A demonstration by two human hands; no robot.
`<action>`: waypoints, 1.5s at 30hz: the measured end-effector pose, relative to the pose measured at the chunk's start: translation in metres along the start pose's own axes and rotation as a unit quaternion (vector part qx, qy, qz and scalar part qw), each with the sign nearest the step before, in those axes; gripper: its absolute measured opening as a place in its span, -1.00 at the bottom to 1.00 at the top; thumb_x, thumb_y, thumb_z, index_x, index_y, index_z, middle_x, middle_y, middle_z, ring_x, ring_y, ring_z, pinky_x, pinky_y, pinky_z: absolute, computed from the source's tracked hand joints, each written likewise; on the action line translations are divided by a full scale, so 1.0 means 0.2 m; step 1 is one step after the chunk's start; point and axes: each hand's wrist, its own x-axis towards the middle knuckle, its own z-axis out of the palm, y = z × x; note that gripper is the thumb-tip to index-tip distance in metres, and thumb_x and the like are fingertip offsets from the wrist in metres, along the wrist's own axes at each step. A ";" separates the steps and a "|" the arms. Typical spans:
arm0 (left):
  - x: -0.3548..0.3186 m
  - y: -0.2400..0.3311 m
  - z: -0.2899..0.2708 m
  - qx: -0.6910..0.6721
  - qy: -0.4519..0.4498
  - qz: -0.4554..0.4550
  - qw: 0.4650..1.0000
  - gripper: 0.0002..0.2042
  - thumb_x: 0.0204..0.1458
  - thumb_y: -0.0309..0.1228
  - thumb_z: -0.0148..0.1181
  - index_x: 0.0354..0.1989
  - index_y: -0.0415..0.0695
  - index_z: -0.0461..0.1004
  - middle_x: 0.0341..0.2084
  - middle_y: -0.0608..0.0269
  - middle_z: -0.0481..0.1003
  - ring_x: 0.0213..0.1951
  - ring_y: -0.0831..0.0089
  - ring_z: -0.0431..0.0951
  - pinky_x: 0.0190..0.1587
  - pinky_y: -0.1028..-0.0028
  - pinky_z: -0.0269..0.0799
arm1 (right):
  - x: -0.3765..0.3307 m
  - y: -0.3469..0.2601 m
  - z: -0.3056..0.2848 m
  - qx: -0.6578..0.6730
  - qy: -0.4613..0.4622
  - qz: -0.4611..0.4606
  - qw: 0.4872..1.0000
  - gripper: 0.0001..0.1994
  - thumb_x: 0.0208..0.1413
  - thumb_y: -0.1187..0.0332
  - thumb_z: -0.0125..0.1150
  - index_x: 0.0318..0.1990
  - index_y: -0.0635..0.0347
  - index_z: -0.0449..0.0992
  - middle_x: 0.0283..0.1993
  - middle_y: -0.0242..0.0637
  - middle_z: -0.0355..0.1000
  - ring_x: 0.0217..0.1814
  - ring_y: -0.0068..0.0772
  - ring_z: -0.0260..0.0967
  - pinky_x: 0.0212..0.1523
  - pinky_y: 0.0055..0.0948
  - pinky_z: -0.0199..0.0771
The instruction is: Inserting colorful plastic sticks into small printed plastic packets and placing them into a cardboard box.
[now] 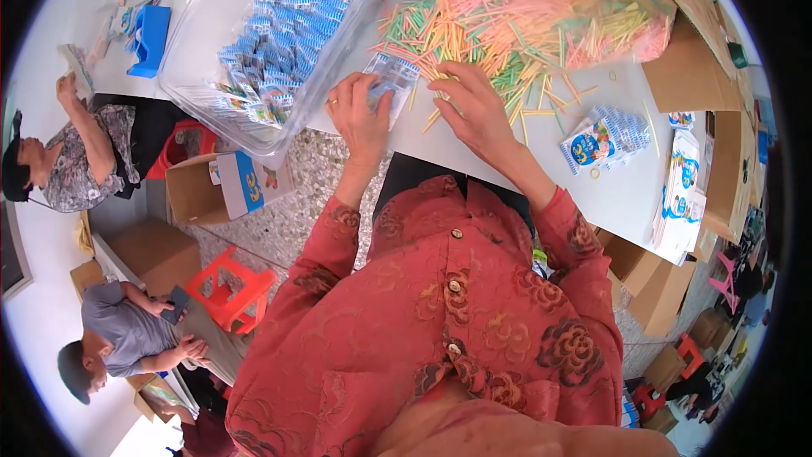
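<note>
Fingers of the left hand touch a packet (grip unclear); the right hand, parted beside sticks, seems mid-selection, needing a pinch.

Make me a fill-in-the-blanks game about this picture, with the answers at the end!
1. The bare left hand wears a gold-coloured ____ on one finger.
2. Near the bare right hand, thin pastel sticks lie on a smooth tabletop coloured ____.
3. The large clear plastic tub of blue-and-white packets is nearer the ____ hand than the right one.
4. The long-sleeved, flower-patterned shirt is mostly coloured ____.

Missing words: ring; white; left; red.
</note>
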 end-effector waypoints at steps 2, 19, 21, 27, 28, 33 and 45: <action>0.00 0.00 0.00 0.009 0.010 0.006 1.000 -0.58 -0.34 -0.48 0.39 -0.18 -0.03 0.49 -0.22 0.33 0.44 -0.13 0.26 0.37 -0.08 0.29 0.18 | 0.04 0.01 0.05 -0.001 -0.004 -0.010 1.000 -0.71 -0.11 0.56 0.26 -0.15 0.22 0.49 0.00 -0.16 0.35 0.07 -0.07 0.29 0.03 -0.26 0.34; 0.02 0.01 -0.05 -0.113 0.030 0.043 0.992 -0.82 -0.20 -0.62 0.29 -0.39 -0.12 0.48 -0.43 0.28 0.51 -0.32 0.31 0.46 -0.14 0.36 0.27 | 0.23 0.09 0.20 0.017 -0.016 -0.046 0.999 -0.69 -0.09 0.40 0.26 -0.12 0.19 0.50 -0.11 -0.16 0.39 -0.02 -0.14 0.33 -0.01 -0.32 0.36; 0.04 0.05 -0.09 -0.157 0.027 0.021 0.987 -0.84 -0.18 -0.62 0.29 -0.42 -0.14 0.47 -0.45 0.29 0.50 -0.36 0.32 0.47 -0.19 0.39 0.32 | 0.23 0.09 0.14 0.068 -0.065 -0.002 0.996 -0.74 -0.07 0.37 0.27 -0.17 0.20 0.52 -0.22 -0.18 0.41 -0.12 -0.18 0.35 -0.09 -0.32 0.36; 0.08 0.16 -0.15 -0.383 -0.114 -0.157 0.903 -0.86 -0.10 -0.56 0.30 -0.34 -0.24 0.52 -0.52 0.26 0.50 -0.48 0.60 0.44 -0.38 0.62 0.34 | 0.21 -0.02 -0.12 0.129 -0.145 0.059 0.979 -0.83 0.00 0.32 0.24 -0.37 0.25 0.51 -0.46 -0.22 0.38 -0.35 -0.21 0.33 -0.30 -0.32 0.30; 0.08 0.19 -0.16 -0.372 -0.161 -0.167 0.899 -0.88 -0.10 -0.55 0.30 -0.36 -0.25 0.53 -0.55 0.27 0.50 -0.50 0.62 0.42 -0.41 0.61 0.34 | 0.20 -0.03 -0.15 0.113 -0.130 0.032 0.984 -0.84 0.01 0.33 0.23 -0.40 0.25 0.50 -0.47 -0.22 0.36 -0.33 -0.20 0.32 -0.30 -0.32 0.30; 0.09 0.28 -0.21 -0.266 -0.263 -0.134 0.917 -0.92 -0.11 -0.53 0.31 -0.46 -0.27 0.54 -0.61 0.32 0.50 -0.57 0.66 0.39 -0.48 0.59 0.32 | 0.16 -0.06 -0.21 0.092 -0.130 -0.004 0.987 -0.88 -0.01 0.40 0.21 -0.38 0.25 0.48 -0.46 -0.23 0.34 -0.31 -0.19 0.30 -0.27 -0.31 0.30; 0.01 0.35 -0.16 -0.452 -0.260 -0.221 0.824 -0.92 -0.09 -0.56 0.33 -0.50 -0.21 0.53 -0.62 0.47 0.47 -0.53 0.78 0.34 -0.51 0.70 0.22 | 0.05 -0.19 -0.43 0.104 -0.020 0.026 0.994 -0.67 -0.16 0.46 0.37 -0.15 0.19 0.53 -0.11 -0.21 0.43 -0.07 -0.21 0.38 -0.08 -0.37 0.41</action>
